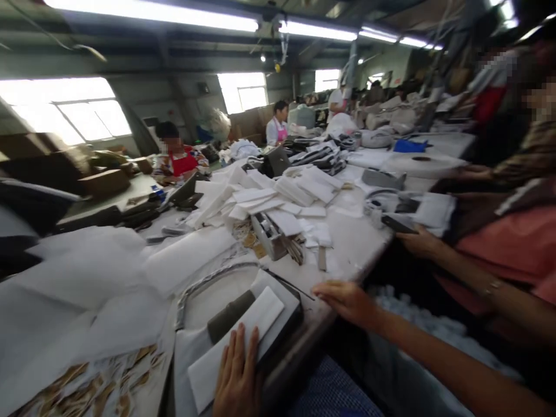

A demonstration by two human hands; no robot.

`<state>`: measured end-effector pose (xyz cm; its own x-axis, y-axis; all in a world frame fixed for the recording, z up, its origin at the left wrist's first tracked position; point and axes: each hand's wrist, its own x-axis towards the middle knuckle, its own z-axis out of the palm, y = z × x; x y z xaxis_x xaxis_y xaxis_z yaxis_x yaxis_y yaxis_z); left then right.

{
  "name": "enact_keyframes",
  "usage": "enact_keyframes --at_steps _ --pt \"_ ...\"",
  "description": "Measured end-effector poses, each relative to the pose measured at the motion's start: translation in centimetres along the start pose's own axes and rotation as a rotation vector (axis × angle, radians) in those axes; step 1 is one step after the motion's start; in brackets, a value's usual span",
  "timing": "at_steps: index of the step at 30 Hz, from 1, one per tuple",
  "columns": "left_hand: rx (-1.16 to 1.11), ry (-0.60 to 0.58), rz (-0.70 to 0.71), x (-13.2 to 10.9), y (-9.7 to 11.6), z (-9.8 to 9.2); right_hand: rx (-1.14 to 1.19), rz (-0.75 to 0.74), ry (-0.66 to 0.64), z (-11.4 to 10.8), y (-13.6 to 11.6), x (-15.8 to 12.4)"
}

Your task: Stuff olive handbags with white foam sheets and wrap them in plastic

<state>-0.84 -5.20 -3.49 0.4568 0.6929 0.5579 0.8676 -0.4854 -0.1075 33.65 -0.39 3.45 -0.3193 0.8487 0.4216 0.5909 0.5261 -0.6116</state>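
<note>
A grey bag lies at the table's near edge, its curved wrapped strap looping behind it. On top is a long white padding piece, beside an olive-grey rolled piece. My left hand rests flat on the padding with its fingers stretched out. Further right, my right hand is above the table edge, fingers extended leftward. Its fingertips are close to one end of a thin dark stick; whether they touch it is unclear. No object shows in its grasp.
White padding pieces are heaped mid-table around a small grey box. White sheets and brown scraps cover the left. At right, a co-worker's hand holds a dark piece. Pale items fill a space below the table edge.
</note>
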Motion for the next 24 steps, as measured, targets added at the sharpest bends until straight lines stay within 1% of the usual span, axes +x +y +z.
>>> enact_keyframes --at_steps 3,5,6,8,9,11,13,15,17,18,19,21,23,24 --pt "-0.082 -0.015 -0.02 0.0 -0.2 0.2 -0.126 0.428 0.147 -3.7 5.1 -5.2" --pt "-0.134 -0.033 -0.037 0.2 -0.1 0.1 -0.197 0.623 0.205 -5.3 7.8 -9.4" --pt "-0.157 -0.039 -0.043 0.2 0.0 -0.1 -0.221 0.682 0.215 -5.6 8.6 -11.4" --pt "-0.19 -0.05 -0.067 0.4 0.3 -0.4 -0.241 0.741 0.207 -5.2 9.5 -14.6" --pt "-0.2 -0.056 -0.081 0.5 0.5 -0.6 -0.238 0.748 0.194 -4.5 9.5 -15.8" --pt "-0.207 -0.069 -0.112 0.7 0.9 -1.0 -0.212 0.728 0.156 -2.4 9.2 -17.1" --pt "-0.201 -0.078 -0.127 0.8 1.1 -1.3 -0.192 0.701 0.134 0.1 8.7 -17.2" --pt "-0.198 -0.107 -0.121 0.9 1.2 -1.7 -0.19 0.691 0.138 2.2 8.5 -16.5" --pt "-0.202 -0.137 -0.117 1.0 1.2 -2.0 -0.192 0.683 0.164 3.0 8.3 -15.3" --pt "-0.206 -0.142 -0.118 1.1 1.2 -2.1 -0.191 0.674 0.184 2.9 8.1 -14.7" --pt "-0.208 -0.137 -0.12 1.1 1.3 -2.2 -0.19 0.662 0.211 2.2 7.8 -13.9" --pt "-0.21 -0.121 -0.127 1.2 1.4 -2.3 -0.197 0.639 0.289 -0.3 6.7 -12.3" --pt "-0.211 -0.12 -0.133 1.4 1.6 -2.4 -0.189 0.619 0.405 -4.0 4.7 -10.4" --pt "-0.21 -0.126 -0.134 1.4 1.7 -2.4 -0.124 0.601 0.491 -6.0 3.5 -9.4"
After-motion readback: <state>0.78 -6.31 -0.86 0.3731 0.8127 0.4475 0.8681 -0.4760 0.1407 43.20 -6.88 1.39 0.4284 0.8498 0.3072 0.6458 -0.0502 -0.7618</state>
